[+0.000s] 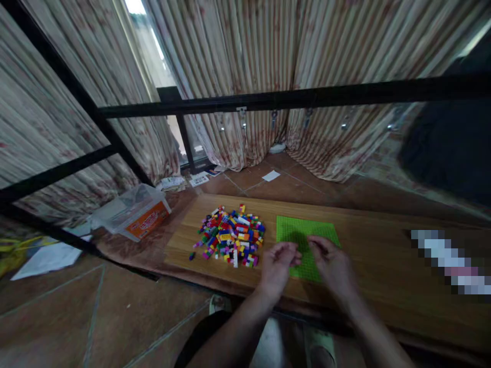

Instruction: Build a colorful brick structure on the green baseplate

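My left hand [276, 263] is over the left edge of a green building-brick baseplate [307, 226], its fingers curled together. Above the plate's right side is my right hand [333, 263], thumb and fingers drawn into a pinch. Whatever either hand may hold is too small or hidden to make out. The two hands face each other with a gap between them. Left of the plate lies a loose pile of small coloured building bricks [230, 235]. One dark brick [192, 255] sits apart at the pile's lower left.
The plate and pile rest on a wooden board [376, 266]. A clear plastic box [132, 212] with an orange label stands to the left. Beyond are a black metal rail [268, 102] and striped curtains. A pixelated patch [452, 263] covers something at the right.
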### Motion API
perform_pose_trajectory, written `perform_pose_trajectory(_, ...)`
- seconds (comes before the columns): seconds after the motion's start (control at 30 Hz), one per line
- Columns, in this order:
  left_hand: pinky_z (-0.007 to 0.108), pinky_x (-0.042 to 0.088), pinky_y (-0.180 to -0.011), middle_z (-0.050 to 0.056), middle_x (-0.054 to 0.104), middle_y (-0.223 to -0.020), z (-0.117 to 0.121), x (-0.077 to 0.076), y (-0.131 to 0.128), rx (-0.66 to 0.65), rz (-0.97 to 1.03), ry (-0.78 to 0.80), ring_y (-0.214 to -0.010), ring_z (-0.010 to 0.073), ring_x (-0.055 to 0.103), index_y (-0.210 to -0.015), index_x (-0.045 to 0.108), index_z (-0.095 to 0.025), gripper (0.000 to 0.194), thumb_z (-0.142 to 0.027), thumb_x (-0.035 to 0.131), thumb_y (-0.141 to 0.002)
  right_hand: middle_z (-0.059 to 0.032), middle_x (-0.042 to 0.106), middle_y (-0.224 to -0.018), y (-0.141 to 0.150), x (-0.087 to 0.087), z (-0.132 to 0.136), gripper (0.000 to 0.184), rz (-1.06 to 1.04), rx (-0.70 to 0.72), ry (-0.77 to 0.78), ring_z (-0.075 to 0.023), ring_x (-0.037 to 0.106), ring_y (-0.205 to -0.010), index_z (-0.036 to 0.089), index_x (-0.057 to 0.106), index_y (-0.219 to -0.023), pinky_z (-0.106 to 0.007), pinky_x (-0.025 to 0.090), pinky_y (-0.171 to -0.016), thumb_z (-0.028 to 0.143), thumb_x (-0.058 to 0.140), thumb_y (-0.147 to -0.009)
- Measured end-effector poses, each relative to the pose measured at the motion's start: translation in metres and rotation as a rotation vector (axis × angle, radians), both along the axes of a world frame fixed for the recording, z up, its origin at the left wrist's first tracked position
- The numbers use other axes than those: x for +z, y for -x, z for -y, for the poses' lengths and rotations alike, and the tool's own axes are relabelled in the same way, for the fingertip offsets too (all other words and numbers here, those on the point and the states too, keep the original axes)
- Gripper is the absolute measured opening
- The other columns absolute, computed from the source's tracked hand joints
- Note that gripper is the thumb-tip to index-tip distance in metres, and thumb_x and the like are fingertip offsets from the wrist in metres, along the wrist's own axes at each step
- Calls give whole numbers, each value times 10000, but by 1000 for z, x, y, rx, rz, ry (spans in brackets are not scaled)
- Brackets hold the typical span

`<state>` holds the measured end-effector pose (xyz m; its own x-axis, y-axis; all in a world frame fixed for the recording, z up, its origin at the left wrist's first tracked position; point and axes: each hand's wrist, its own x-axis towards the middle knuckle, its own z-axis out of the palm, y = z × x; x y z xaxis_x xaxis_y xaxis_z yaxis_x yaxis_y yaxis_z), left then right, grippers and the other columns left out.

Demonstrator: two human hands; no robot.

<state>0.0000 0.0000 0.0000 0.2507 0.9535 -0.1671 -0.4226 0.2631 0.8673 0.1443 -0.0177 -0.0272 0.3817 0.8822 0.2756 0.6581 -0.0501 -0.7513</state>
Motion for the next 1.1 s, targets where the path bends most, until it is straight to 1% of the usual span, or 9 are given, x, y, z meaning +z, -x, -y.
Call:
perform_pose_trajectory(0.2, 214, 451, -575, 8, 620, -610, -22, -1, 11, 247, 86, -1, -546, 90, 559, -752, 680, -135, 235, -368, 657, -746, -106, 723, -979, 23, -1, -2, 347, 59, 72, 17, -227, 676, -810, 189, 679, -998, -338, 508, -707, 419, 449, -879)
perform_pose_trajectory(0.37, 205, 437, -570, -9, 600, -623, -38, 20, 35, 413, 69, -187, -579, 94, 547, -787, 674, -149, 185, -314, 592, -807, -89, 703, -1005, 68, -2, -15, 289, 20, 160, 4, -225, 656, -893, 191, 663, -1020, -369, 502, -802, 345, 464, -878)
perform_pose_trajectory(0.53, 204, 421, -577, -16, 591, -637, -68, 36, 91, 798, 42, -330, -591, 89, 532, -780, 662, -151, 179, -308, 584, -816, -67, 645, -1111, 129, 17, -47, 294, 165, 531, -40, -222, 574, -1057, 231, 636, -1111, -399, 459, -929, 181, 510, -850)
perform_pose_trajectory(0.63, 200, 407, -569, -29, 576, -638, -85, 36, 133, 1010, 94, -267, -575, 79, 523, -811, 656, -151, 177, -319, 609, -782, -78, 601, -1180, 160, 25, -72, 378, 319, 665, -53, -246, 518, -1113, 226, 606, -1191, -422, 435, -970, 173, 593, -817)
perform_pose_trajectory(0.7, 194, 398, -565, -37, 562, -631, -92, 35, 157, 1086, 124, -218, -563, 69, 515, -808, 645, -146, 169, -304, 621, -752, -89, 586, -1179, 173, 26, -86, 448, 417, 720, -55, -256, 510, -1095, 210, 589, -1226, -421, 436, -964, 168, 643, -783)
perform_pose_trajectory(0.8, 193, 392, -571, -35, 568, -639, -95, 33, 175, 1081, 142, -140, -564, 62, 512, -810, 648, -139, 174, -283, 635, -714, -90, 592, -1108, 183, 23, -101, 403, 491, 756, -36, -250, 519, -1036, 201, 617, -1180, -400, 453, -919, 146, 643, -782)
perform_pose_trajectory(0.93, 194, 385, -574, -33, 580, -635, -99, 32, 174, 970, 143, -104, -557, 60, 504, -785, 658, -135, 183, -286, 662, -681, -76, 612, -1037, 178, 23, -104, 289, 400, 761, -17, -243, 537, -1014, 207, 655, -1072, -397, 448, -908, 131, 629, -794)
perform_pose_trajectory(1.0, 191, 382, -570, -36, 579, -620, -100, 32, 168, 883, 138, -92, -554, 60, 503, -756, 660, -134, 180, -289, 683, -668, -58, 619, -1039, 170, 27, -98, 276, 234, 718, -17, -225, 560, -994, 226, 655, -1046, -384, 452, -898, 139, 646, -784)
perform_pose_trajectory(1.1, 193, 402, -597, -22, 614, -649, -99, 32, 155, 672, 78, -45, -579, 68, 530, -768, 677, -137, 205, -310, 710, -663, -24, 650, -981, 151, 33, -80, 252, -200, 570, 15, -186, 606, -880, 243, 644, -1028, -338, 485, -803, 228, 681, -779)
